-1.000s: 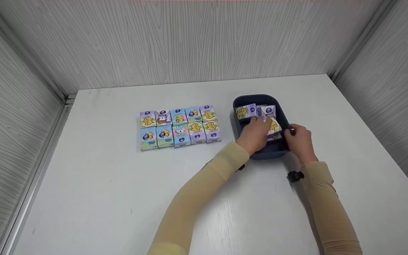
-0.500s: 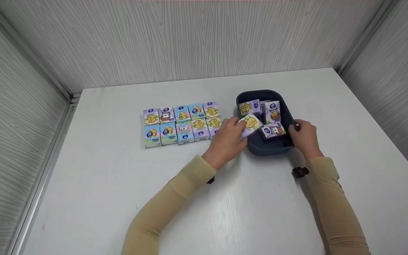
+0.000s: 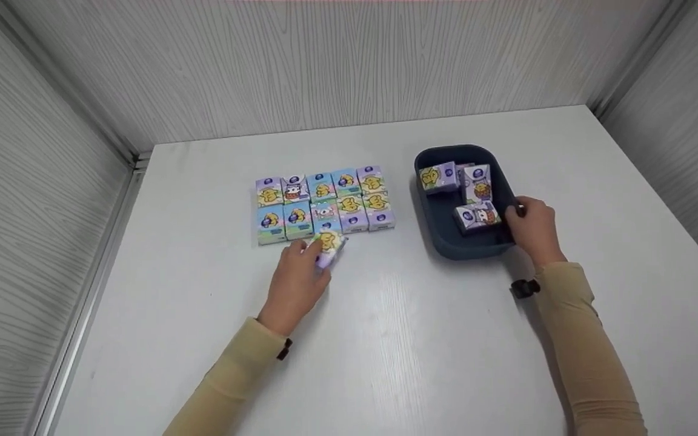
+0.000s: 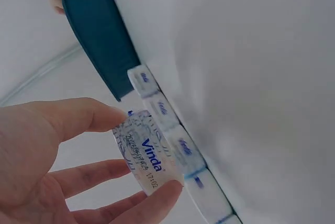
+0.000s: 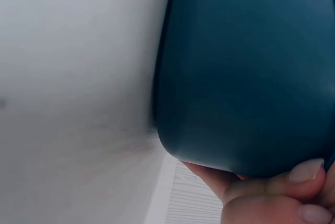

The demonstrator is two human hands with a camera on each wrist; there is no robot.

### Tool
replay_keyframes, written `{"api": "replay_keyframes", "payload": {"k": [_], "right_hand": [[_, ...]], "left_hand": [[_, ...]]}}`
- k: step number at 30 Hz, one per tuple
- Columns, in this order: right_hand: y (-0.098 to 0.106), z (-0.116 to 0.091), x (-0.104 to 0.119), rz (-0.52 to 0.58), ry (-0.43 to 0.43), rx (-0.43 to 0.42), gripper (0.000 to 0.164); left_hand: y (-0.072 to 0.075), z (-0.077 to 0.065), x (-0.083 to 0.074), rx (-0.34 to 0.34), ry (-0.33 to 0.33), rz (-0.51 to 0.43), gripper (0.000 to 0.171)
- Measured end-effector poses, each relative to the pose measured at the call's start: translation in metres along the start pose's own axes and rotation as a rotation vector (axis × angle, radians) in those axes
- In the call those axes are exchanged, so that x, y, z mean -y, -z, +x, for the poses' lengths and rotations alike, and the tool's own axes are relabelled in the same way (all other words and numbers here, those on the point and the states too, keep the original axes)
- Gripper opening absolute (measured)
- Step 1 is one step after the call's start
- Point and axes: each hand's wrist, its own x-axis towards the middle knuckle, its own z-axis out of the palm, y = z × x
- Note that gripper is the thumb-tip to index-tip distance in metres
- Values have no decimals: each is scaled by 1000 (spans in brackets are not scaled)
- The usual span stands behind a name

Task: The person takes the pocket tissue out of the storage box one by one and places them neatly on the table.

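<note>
my left hand (image 3: 294,283) has carried the pack (image 3: 328,243) from beside the bin (image 3: 470,250) to the near edge of the rows (image 3: 325,210), pinched between thumb and fingers. my right hand (image 3: 537,231) still grips the bin's side. only the left wrist view shows "vinda" printed on the pack's end.

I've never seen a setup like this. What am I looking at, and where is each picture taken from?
There's no machine handling things here, just a person's two bare hands. The wide view comes from a camera on the head; the two close-ups come from one on each wrist. The left hand pinches a small pack marked "Vinda". The right hand holds the side of a dark blue tub containing several similar packs. On the white table lie two rows of five packs.
</note>
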Motion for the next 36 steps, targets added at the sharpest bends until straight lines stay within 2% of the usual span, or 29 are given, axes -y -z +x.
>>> {"api": "replay_keyframes", "payload": {"k": [5, 9, 13, 19, 24, 30, 33, 36], "right_hand": [[0, -3, -4, 10, -41, 22, 44], [0, -3, -6, 5, -22, 16, 42], [2, -3, -6, -4, -12, -8, 40], [3, -1, -4, 1, -23, 15, 42], [2, 0, -4, 9, -15, 14, 41], [2, 0, -1, 24, -28, 38, 43], [2, 0, 0, 23, -27, 39, 44], [2, 1, 2, 12, -13, 26, 43]], "left_hand": [[7, -18, 24, -23, 88, 35, 51], [13, -30, 37, -40, 152, 61, 50], [15, -30, 44, -50, 178, 75, 49], [17, -21, 49, -13, 232, 73, 49], [18, -14, 49, 11, 231, 98, 48], [19, -12, 49, 3, 220, 127, 47], [21, -13, 47, -7, 219, 159, 50], [23, -14, 41, -41, 183, 228, 54]]}}
